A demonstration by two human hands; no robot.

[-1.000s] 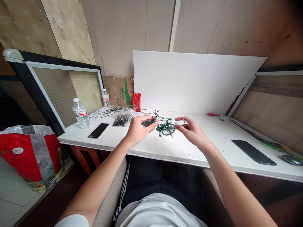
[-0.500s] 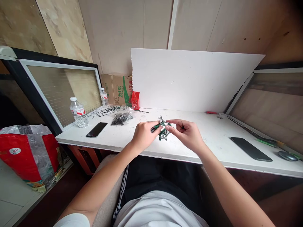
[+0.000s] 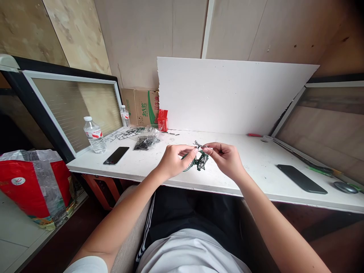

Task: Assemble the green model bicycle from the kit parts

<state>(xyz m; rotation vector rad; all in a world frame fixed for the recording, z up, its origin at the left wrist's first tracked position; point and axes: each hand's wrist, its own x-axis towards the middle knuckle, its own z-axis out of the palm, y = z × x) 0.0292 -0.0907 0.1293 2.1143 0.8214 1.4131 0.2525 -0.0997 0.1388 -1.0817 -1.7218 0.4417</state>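
Note:
A small green and black model bicycle point(image 3: 201, 162) with spoked wheels is held just above the white table, between my two hands. My left hand point(image 3: 174, 161) is closed, thumb and forefinger pinching it near the top; part of one wheel is hidden behind those fingers. From the other side, my right hand point(image 3: 226, 158) pinches the upper part of the bicycle with thumb and forefinger. A tiny dark piece point(image 3: 220, 148) shows among the right hand's other fingers, too small to name.
On the white table point(image 3: 250, 170), a clear bag of black parts point(image 3: 146, 142) and thin black part frames point(image 3: 127, 133) lie at the left. Two water bottles, a phone point(image 3: 116, 156) and a red box point(image 3: 163, 120) are nearby. Another phone point(image 3: 301, 179) and a mouse point(image 3: 345, 187) lie right.
The model bicycle has turned in my fingers, so its wheels now hang lower and show more clearly. My left fingertips have shifted their pinch; both hands stay in nearly the same place.

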